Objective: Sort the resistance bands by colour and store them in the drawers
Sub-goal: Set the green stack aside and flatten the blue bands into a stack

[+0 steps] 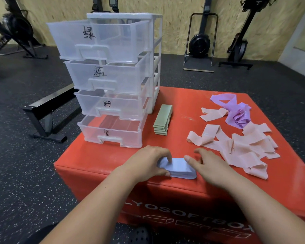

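The left hand is gripping the left end of the folded stack of blue bands, fingers curled over the top and thumb tucked against the near edge. The right hand is lying loosely open just beside the stack, its thumb touching the right end and the other fingers relaxed, holding nothing. So the blue stack is sitting between the 2 hands, at the near edge of the red box. Beyond it, a neat stack of green bands is lying just beside the drawer unit, whose 4 labelled drawers are all standing pulled out. To the right, pink bands and purple bands are lying in loose heaps.
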Tool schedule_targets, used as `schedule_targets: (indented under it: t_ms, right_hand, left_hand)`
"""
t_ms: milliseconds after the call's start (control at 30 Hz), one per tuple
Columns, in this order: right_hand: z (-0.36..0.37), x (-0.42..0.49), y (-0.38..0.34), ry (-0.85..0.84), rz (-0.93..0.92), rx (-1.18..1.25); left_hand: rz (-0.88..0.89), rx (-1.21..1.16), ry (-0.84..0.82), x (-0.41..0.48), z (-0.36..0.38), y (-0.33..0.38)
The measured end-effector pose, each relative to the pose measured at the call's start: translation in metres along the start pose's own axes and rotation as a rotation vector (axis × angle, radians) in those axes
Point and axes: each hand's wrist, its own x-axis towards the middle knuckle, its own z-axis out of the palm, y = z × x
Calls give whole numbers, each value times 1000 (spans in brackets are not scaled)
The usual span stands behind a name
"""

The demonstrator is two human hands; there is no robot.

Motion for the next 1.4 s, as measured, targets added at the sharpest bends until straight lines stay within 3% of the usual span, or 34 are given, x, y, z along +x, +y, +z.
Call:
schedule_targets:
  t_ms: [100,267,467,600,800,1000,1200,1400]
  right_hand:
    - [8,-5,-11,-64,91,43]
    - [18,-11,-31,97,190,226]
    - [-7,-15,-48,178,-149,333]
    - [-33,0,-43,155,-304,378]
    - [-66,60,-36,71,-277,525]
    - [-83,143,-24,17,-153,770]
    - [-75,220,1,57,-33,880]
    - [-55,274,31,60,32,823]
  left_hand:
    - [0,-6,13,-1,2,-1]
    - [22,5,44,-6,7,-3]
    - [-152,-230,167,-13,11,-4]
    - [-172,-347,40,6,13,-8]
    - [-230,-582,53,60,21,-2]
    - [-424,-816,214,118,24,-4]
    - [-533,-673,360,173,32,-1]
    - [-489,-479,355,200,52,3]
